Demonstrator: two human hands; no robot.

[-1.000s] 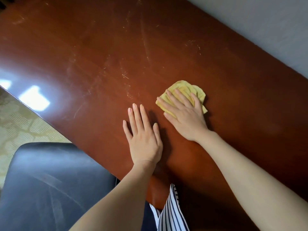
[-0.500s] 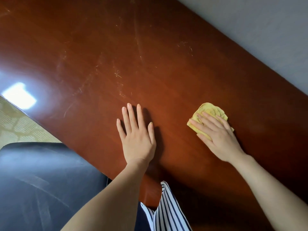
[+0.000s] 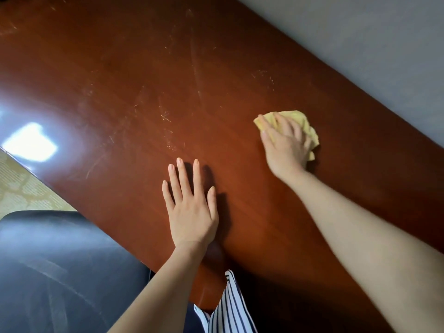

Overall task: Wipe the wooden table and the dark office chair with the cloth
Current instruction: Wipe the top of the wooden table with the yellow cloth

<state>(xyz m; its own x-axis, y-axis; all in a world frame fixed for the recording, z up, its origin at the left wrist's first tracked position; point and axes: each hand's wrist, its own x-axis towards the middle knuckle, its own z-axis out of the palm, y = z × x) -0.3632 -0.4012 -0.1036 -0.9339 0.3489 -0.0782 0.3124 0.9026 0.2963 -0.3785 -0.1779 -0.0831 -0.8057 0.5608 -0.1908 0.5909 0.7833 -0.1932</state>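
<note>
A glossy reddish-brown wooden table (image 3: 134, 75) fills most of the view, marked with fine scratches and smears. My right hand (image 3: 286, 145) presses a crumpled yellow cloth (image 3: 308, 127) flat against the table, fingers spread over it and blurred by motion. My left hand (image 3: 189, 207) lies flat on the wood near the front edge, fingers straight and apart, holding nothing. The dark office chair (image 3: 55, 272) sits at the lower left, its seat streaked with dust marks.
A grey wall (image 3: 360, 44) runs along the table's far edge at the upper right. Patterned beige carpet (image 3: 21, 188) shows left of the table. A striped garment (image 3: 228, 308) hangs at the bottom centre. Bright light glare (image 3: 31, 145) reflects off the table's left side.
My right hand slid the cloth to the right across the table, then a little away from me toward the wall. The left hand stayed flat in place.
</note>
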